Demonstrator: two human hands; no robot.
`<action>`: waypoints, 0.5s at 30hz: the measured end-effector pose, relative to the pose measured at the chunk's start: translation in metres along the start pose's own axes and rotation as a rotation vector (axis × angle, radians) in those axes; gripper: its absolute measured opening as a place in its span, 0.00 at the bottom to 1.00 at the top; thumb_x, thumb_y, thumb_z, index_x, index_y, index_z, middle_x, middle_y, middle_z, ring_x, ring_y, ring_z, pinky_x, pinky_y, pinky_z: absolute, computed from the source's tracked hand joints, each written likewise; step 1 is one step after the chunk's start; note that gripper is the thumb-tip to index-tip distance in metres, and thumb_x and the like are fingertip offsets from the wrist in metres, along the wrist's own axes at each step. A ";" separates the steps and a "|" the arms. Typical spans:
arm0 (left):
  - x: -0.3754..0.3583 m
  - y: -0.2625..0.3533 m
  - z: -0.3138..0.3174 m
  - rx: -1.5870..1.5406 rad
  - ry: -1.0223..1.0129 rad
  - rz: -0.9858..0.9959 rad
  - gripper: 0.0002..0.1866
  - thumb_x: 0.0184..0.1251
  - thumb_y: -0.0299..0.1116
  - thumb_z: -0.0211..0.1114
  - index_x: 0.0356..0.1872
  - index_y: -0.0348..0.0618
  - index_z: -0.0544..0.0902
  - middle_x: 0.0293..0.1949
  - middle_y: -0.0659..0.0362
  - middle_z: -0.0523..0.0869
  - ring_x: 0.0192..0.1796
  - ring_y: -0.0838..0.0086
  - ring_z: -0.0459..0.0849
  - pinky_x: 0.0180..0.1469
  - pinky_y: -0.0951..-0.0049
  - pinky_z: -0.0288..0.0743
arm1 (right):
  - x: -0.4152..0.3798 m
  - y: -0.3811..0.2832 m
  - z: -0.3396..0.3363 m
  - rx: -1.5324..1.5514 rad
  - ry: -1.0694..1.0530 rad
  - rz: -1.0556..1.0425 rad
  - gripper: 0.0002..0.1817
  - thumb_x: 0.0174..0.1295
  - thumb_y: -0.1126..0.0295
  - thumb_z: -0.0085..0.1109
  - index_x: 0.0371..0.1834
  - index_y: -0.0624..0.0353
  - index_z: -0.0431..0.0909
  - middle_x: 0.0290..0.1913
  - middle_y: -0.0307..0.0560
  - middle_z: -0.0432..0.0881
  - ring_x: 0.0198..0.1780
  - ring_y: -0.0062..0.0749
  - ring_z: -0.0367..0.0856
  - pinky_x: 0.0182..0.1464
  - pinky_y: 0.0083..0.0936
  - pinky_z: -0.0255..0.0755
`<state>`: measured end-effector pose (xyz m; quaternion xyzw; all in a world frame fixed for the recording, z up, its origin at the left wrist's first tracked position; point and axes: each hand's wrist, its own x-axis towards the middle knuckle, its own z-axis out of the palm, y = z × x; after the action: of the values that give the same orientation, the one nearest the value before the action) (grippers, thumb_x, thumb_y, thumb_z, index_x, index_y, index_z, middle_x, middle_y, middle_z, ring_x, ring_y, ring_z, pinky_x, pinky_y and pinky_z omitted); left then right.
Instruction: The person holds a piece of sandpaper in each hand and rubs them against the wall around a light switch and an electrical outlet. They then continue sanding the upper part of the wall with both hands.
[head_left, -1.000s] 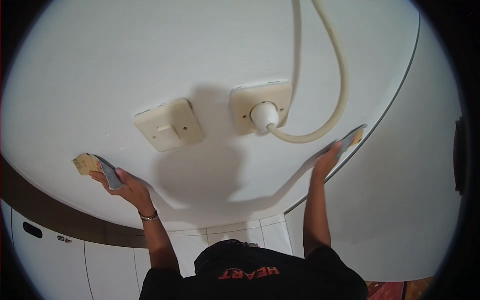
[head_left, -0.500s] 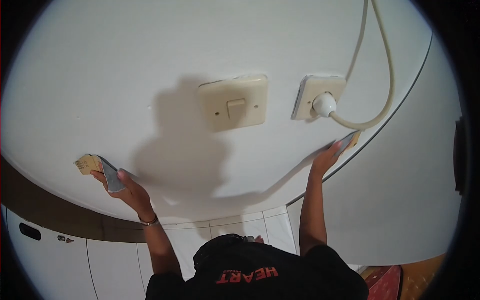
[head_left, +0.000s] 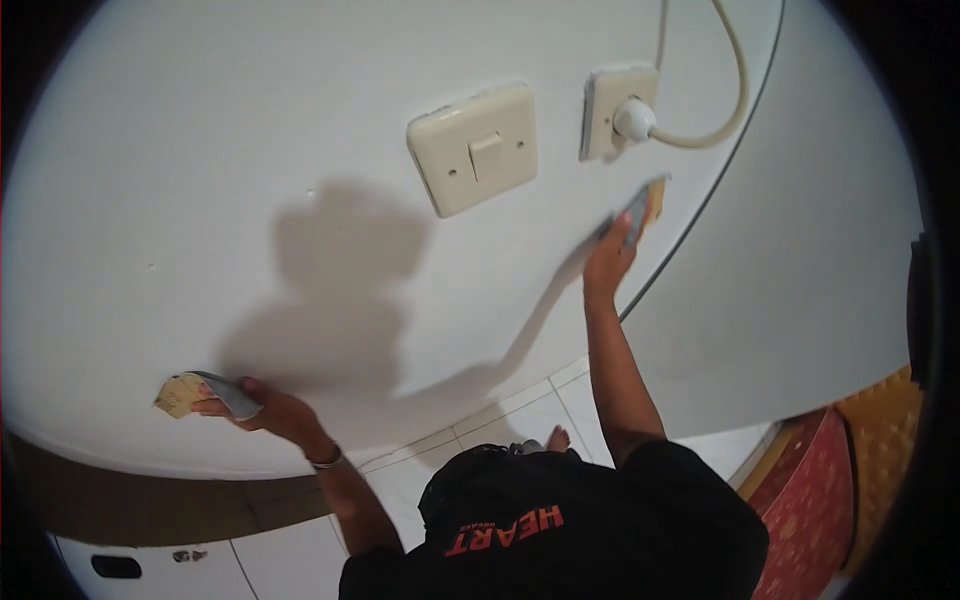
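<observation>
At lower left, my left hand (head_left: 285, 415) holds a folded piece of sandpaper (head_left: 232, 396) between thumb and fingers. Its grey side faces the thumb, and the yellowish printed backing shows past the fingertips. My right hand (head_left: 606, 268) grips a second sandpaper piece (head_left: 637, 216), standing out from the fingers below the socket. Both hands are close over the white wall (head_left: 480, 290). A cream light switch (head_left: 488, 150) is fixed between and above them. The wall socket (head_left: 600, 108) with a white plug (head_left: 634, 120) is above my right hand.
A pale cord (head_left: 742, 70) loops from the plug up the wall. Right of a dark seam stands a light grey panel (head_left: 800, 250). White floor tiles (head_left: 510, 420) and a bare foot (head_left: 559, 438) show below. Red patterned fabric (head_left: 800, 500) is at lower right.
The view has shifted, so the switch and socket appear higher. Both hands are lower relative to them, and the right one is further from the cord's loop. Each still holds its sandpaper.
</observation>
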<state>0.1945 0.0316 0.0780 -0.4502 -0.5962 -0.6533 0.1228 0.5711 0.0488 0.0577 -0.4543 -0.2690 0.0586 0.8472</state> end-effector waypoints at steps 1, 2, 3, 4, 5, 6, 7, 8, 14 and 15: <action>0.012 -0.021 -0.012 -0.075 0.064 0.013 0.41 0.72 0.49 0.45 0.70 0.34 0.34 0.72 0.41 0.37 0.74 0.51 0.39 0.71 0.58 0.38 | -0.019 0.029 0.019 -0.273 -0.073 -0.038 0.28 0.69 0.66 0.40 0.70 0.64 0.50 0.72 0.55 0.51 0.73 0.42 0.46 0.72 0.33 0.36; -0.005 -0.023 -0.003 -0.010 0.014 -0.002 0.39 0.73 0.53 0.39 0.71 0.38 0.35 0.71 0.40 0.35 0.74 0.51 0.37 0.70 0.55 0.38 | -0.061 -0.030 0.058 -0.281 -0.082 -0.388 0.28 0.68 0.68 0.40 0.69 0.66 0.49 0.72 0.56 0.51 0.74 0.44 0.45 0.72 0.36 0.33; -0.020 -0.029 0.003 0.100 -0.018 0.079 0.40 0.72 0.52 0.43 0.70 0.35 0.35 0.71 0.40 0.39 0.73 0.50 0.39 0.69 0.54 0.42 | -0.094 -0.032 0.069 -0.346 -0.194 -0.521 0.30 0.66 0.69 0.41 0.69 0.69 0.49 0.72 0.58 0.49 0.74 0.48 0.42 0.72 0.41 0.29; -0.031 -0.036 0.004 0.211 -0.049 0.158 0.42 0.71 0.51 0.46 0.70 0.33 0.35 0.71 0.39 0.42 0.73 0.50 0.42 0.68 0.54 0.47 | -0.132 -0.036 0.074 -0.368 -0.343 -0.586 0.32 0.63 0.68 0.43 0.69 0.69 0.48 0.72 0.61 0.49 0.74 0.55 0.40 0.71 0.46 0.28; -0.030 -0.043 -0.003 0.200 -0.056 0.155 0.42 0.71 0.51 0.46 0.70 0.33 0.35 0.71 0.39 0.42 0.73 0.50 0.42 0.68 0.54 0.47 | -0.166 -0.033 0.071 -0.444 -0.501 -0.625 0.32 0.62 0.66 0.45 0.68 0.69 0.52 0.71 0.62 0.50 0.73 0.60 0.41 0.71 0.49 0.30; -0.050 -0.018 0.013 0.284 -0.131 0.223 0.37 0.72 0.52 0.38 0.71 0.40 0.37 0.71 0.40 0.37 0.74 0.50 0.37 0.68 0.51 0.40 | -0.152 -0.020 0.036 -0.520 -0.637 -0.595 0.30 0.62 0.66 0.45 0.67 0.69 0.56 0.70 0.63 0.53 0.72 0.59 0.44 0.70 0.51 0.34; -0.047 -0.024 0.009 0.359 -0.195 0.259 0.33 0.73 0.54 0.29 0.72 0.47 0.40 0.71 0.42 0.31 0.74 0.51 0.32 0.68 0.47 0.34 | -0.150 -0.007 0.026 -0.580 -0.660 -0.616 0.29 0.63 0.65 0.45 0.66 0.69 0.58 0.69 0.64 0.54 0.73 0.57 0.44 0.70 0.51 0.35; -0.038 -0.037 0.002 0.402 -0.193 0.291 0.32 0.74 0.52 0.29 0.72 0.46 0.43 0.72 0.43 0.31 0.74 0.51 0.32 0.69 0.51 0.34 | -0.144 0.001 0.012 -0.639 -0.686 -0.642 0.28 0.63 0.65 0.45 0.65 0.70 0.59 0.69 0.64 0.55 0.73 0.56 0.45 0.70 0.51 0.35; -0.013 -0.040 -0.014 -0.092 -0.084 0.071 0.30 0.74 0.45 0.40 0.71 0.42 0.48 0.72 0.44 0.34 0.74 0.50 0.34 0.70 0.52 0.39 | -0.065 -0.022 0.027 -0.309 -0.175 -0.281 0.30 0.66 0.68 0.43 0.69 0.69 0.50 0.72 0.62 0.47 0.74 0.51 0.43 0.72 0.42 0.34; -0.019 -0.038 -0.011 -0.137 -0.072 0.058 0.31 0.73 0.45 0.44 0.71 0.41 0.49 0.72 0.45 0.34 0.74 0.50 0.33 0.70 0.54 0.41 | -0.067 -0.026 0.040 -0.383 -0.205 -0.384 0.31 0.65 0.69 0.42 0.70 0.69 0.47 0.72 0.62 0.45 0.74 0.52 0.41 0.72 0.41 0.33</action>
<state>0.1738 0.0242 0.0397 -0.4979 -0.5407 -0.6722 0.0889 0.4903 0.0401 0.0687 -0.5385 -0.4404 -0.1093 0.7100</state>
